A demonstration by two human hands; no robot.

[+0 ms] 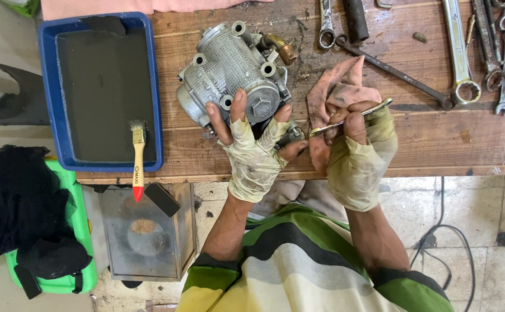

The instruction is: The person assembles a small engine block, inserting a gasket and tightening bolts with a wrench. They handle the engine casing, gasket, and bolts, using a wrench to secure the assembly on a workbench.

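Nearest the camera: striped shirt in green, cream and black [299, 260], forearms reaching out to a worn wooden bench [437, 138].

Left hand [251, 151], in a stained fingerless glove, fingers spread and clamped over the near end of a grey cast-metal engine part [229, 69]; thumb and forefinger pinch at a small fitting on its lower edge. Part lies flat on the bench, just right of a blue tray [50, 86].

Right hand [356, 153], same glove, closed narrow around a slim metal tool [348, 119], its tip aimed at that fitting. A dirty pink rag [336, 86] sits under and behind this hand.

Step in hand, by my reading: working a small piece at the casting's edge while the left hand steadies it. Next move likely needs a fine, steady tip and a firm brace so the casting does not shift.

In the tray, dark liquid and a paintbrush [138, 156], handle overhanging the rim. Farther back: spanners [457, 52] laid along the bench's far right.
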